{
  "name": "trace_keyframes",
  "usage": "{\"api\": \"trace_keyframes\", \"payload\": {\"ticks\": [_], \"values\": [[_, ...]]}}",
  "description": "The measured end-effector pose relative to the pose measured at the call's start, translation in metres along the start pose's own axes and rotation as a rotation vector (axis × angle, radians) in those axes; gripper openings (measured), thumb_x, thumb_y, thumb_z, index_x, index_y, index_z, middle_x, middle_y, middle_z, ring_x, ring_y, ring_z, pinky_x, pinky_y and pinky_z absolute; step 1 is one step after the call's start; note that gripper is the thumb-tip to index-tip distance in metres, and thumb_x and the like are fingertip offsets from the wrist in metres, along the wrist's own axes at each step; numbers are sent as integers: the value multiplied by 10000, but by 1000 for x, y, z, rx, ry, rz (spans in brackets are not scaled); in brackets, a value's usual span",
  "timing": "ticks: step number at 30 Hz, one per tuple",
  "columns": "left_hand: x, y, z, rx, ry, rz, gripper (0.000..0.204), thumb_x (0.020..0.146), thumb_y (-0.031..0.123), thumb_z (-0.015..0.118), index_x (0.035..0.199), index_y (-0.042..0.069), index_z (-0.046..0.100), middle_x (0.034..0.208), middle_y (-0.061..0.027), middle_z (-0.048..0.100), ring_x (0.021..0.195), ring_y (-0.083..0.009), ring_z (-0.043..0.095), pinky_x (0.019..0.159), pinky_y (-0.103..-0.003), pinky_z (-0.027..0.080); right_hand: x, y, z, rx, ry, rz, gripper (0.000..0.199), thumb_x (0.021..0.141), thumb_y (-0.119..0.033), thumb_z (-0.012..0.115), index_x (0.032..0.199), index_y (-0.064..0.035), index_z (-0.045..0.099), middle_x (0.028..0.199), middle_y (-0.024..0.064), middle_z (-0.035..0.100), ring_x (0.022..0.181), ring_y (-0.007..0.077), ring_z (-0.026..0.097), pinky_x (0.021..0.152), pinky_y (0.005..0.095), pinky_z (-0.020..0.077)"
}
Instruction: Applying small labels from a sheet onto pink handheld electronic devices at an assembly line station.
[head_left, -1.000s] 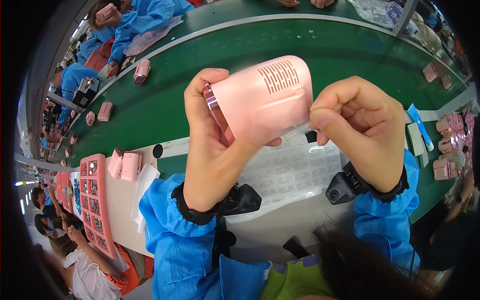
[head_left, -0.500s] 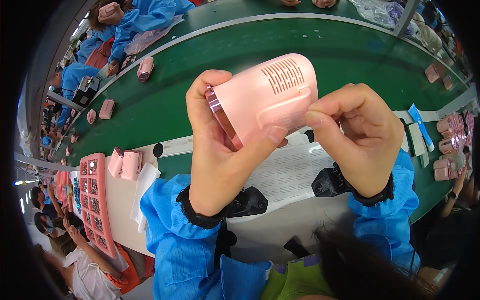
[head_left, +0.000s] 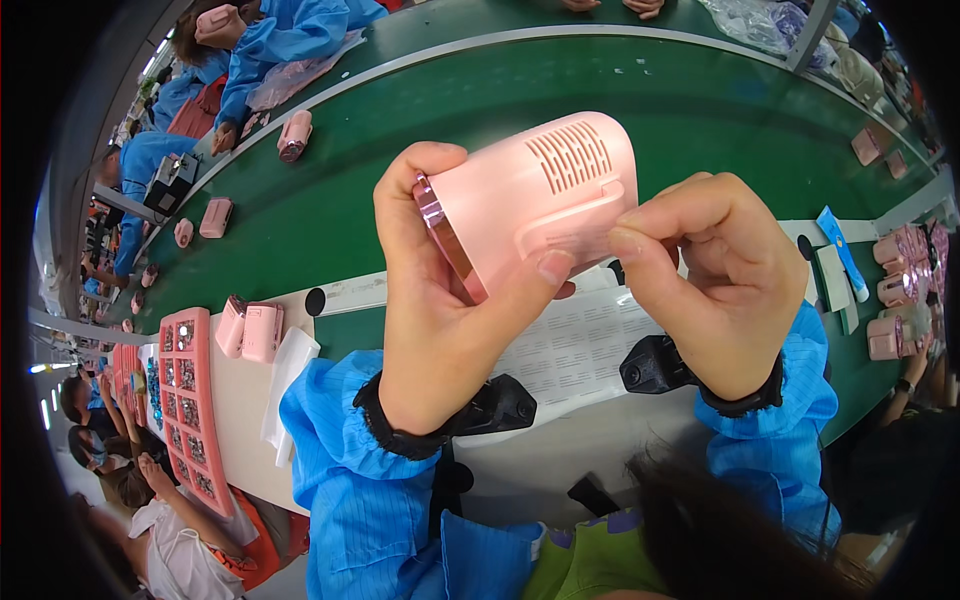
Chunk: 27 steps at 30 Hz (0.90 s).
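Note:
My left hand (head_left: 440, 290) grips a pink plastic device (head_left: 480, 200) with rounded corners, its thumb along the near side. A grid of vent slots and a raised strip show on the casing, and a shiny metallic-pink band runs along its left end. At the device's right end my right hand (head_left: 710, 270) is closed in a pinch, thumb and forefinger together against the casing. Whatever lies between those fingertips is too small or hidden to make out. Below the hands lies a white sheet of printed labels (head_left: 575, 350), partly covered by my wrists.
Two more pink devices (head_left: 263, 332) stand at the left beside a pink compartment tray (head_left: 190, 400) of small shiny parts. Others sit on the green belt (head_left: 350, 180). A blue-and-white tube (head_left: 843, 255) and several pink devices (head_left: 886, 338) are at the right. Co-workers sit around.
My right hand has shifted very slightly down along the device's right end. The left hand holds the device almost unmoved.

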<state>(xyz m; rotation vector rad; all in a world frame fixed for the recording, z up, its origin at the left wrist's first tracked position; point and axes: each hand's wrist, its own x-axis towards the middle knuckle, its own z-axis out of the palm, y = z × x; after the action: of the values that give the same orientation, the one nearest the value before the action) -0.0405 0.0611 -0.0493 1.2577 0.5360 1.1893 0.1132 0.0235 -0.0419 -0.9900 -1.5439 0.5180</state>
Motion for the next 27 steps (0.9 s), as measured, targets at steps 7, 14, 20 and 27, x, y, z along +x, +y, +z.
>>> {"api": "trace_keyframes", "payload": {"ticks": [7,14,20,27], "values": [[-1,-4,-2,22,1,55,615,743,-16,601,1178,132,193,1073,-130,462,907,-195,544,664,-274,502,-1,0,2,-21,15,-12,141,719,100,566,826,14,534,756,50,540,653,73,487,554,178,368],[-3,-2,-1,35,14,81,615,738,-26,598,1176,129,196,1061,-129,465,888,-185,543,660,-270,499,-1,0,7,-161,48,-130,153,703,93,589,817,1,543,699,33,534,600,62,452,509,177,331],[-6,-3,-2,88,8,97,613,734,-42,586,1174,128,196,1056,-130,463,891,-190,542,660,-277,504,-2,-3,8,-232,49,-109,184,700,89,591,849,-2,531,675,30,535,558,59,437,478,176,321],[-4,7,-1,21,66,-7,604,740,-52,556,1181,122,181,1077,-138,444,884,-204,551,641,-289,520,21,9,-6,-78,196,107,388,735,34,579,1087,-8,420,800,40,527,705,87,491,610,183,383]]}}
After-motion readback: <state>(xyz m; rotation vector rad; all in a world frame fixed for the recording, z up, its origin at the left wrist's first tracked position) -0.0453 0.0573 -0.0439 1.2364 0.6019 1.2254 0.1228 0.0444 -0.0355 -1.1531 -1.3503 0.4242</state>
